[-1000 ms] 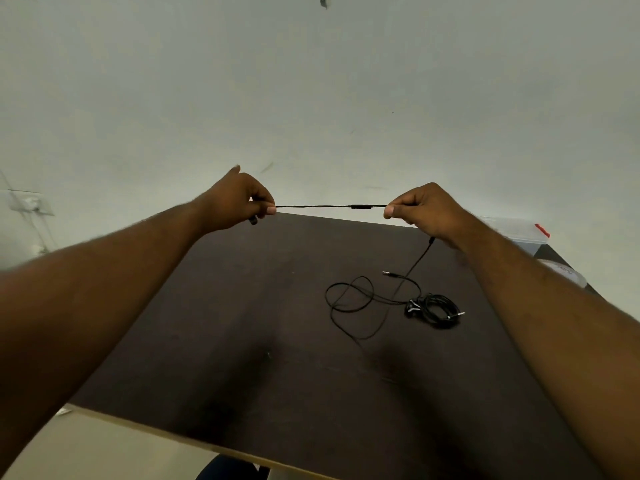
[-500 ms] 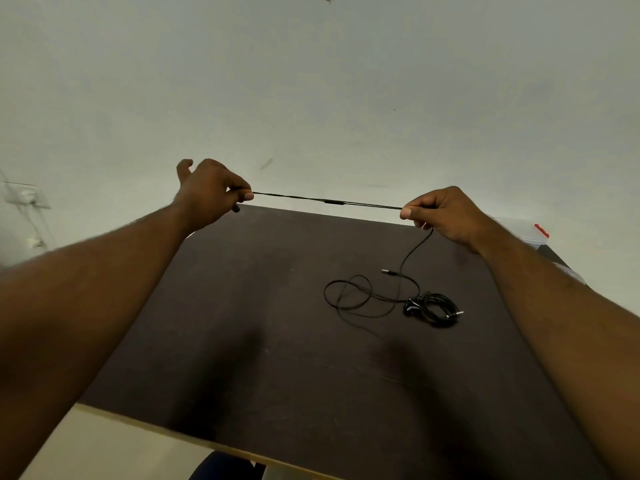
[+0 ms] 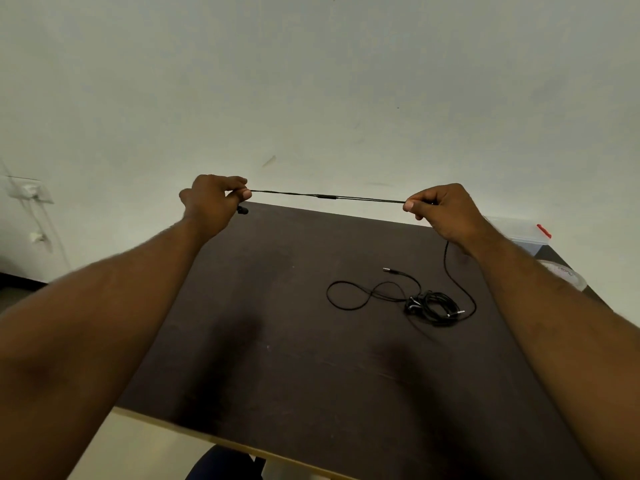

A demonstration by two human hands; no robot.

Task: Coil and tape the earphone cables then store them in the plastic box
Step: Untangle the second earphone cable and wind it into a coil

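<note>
Left hand [image 3: 211, 199] and right hand [image 3: 440, 209] each pinched the thin black earphone cable [image 3: 327, 196] between thumb and curled fingers, pulled taut between them above the dark brown table [image 3: 277, 358]. An earbud [image 3: 242, 211] hung just below left hand. Cable slack dropped below right hand to a loose black cable bundle [image 3: 431, 304]. Clear plastic box [image 3: 519, 232], probably red-latched, sat just right of right hand.

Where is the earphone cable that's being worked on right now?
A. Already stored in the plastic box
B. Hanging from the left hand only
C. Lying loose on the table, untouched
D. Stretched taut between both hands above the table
D: the left hand and right hand each pinch the earphone cable, which runs straight between them above the table, its remainder trailing down from the right hand.
</note>
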